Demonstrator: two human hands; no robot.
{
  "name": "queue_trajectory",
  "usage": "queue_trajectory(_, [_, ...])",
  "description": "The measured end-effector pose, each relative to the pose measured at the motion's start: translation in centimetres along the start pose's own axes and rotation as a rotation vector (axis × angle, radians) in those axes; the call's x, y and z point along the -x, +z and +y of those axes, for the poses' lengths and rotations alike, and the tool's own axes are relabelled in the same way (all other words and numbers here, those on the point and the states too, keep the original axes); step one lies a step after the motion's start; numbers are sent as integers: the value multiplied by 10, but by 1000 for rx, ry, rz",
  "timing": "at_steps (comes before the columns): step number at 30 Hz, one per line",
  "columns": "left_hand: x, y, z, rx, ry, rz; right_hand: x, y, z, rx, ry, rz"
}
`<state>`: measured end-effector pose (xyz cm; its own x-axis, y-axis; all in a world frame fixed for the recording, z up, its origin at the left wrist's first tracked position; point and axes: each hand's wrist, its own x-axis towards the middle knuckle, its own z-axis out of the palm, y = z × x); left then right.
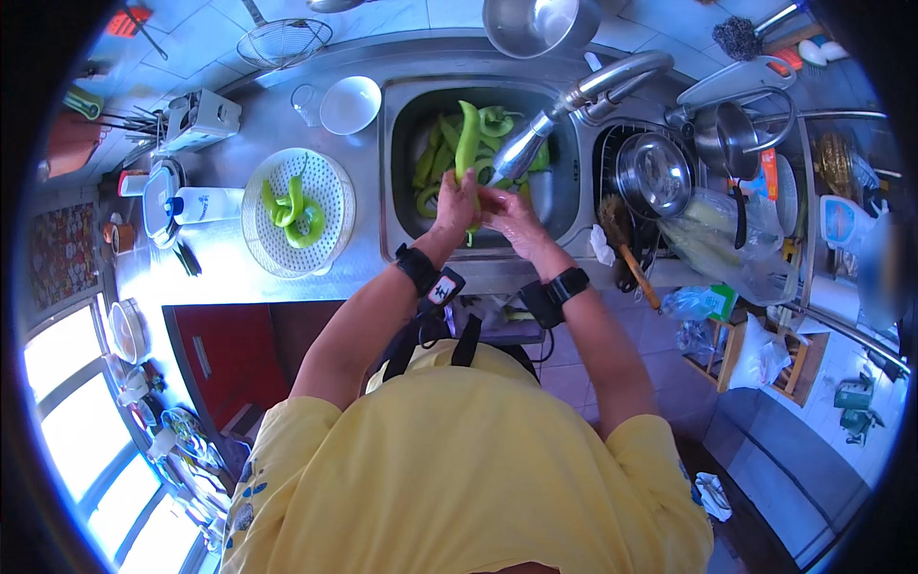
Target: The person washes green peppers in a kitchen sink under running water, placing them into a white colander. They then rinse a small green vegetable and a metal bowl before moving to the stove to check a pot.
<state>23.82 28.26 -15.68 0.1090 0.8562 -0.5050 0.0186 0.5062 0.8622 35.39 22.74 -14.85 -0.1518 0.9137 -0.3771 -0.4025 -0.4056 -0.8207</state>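
A long green pepper (467,136) stands out from my left hand (455,204), which grips its lower part over the sink basin (563,208). Close beside it, my right hand (510,215) is cupped near the pepper's lower end and the left fingers. Whether the right fingers also grip the pepper is hard to see. The metal faucet head (518,152) points down just above my right hand. More green peppers (435,154) lie in the basin behind and below my hands. On the left, a white perforated colander (333,222) holds several curled green peppers (292,212).
A white bowl (351,105) and a clear glass (306,105) stand left of the basin. A white bottle (209,206) lies by the colander. Right of the basin are a metal lid (654,174), a wooden-handled brush (631,262) and a plastic bag of vegetables (731,244).
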Motion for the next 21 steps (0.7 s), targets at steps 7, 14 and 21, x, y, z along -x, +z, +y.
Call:
queue_trajectory(7, [17, -36, 41, -80, 7, -93, -32, -44, -38, 626, 21, 41])
queue_trajectory(14, [53, -160, 94, -535, 394, 200, -107, -125, -56, 1153, -294, 43])
queue_trajectory(21, [44, -263, 83, -519, 377, 504, -189, -188, -27, 1520, -276, 1])
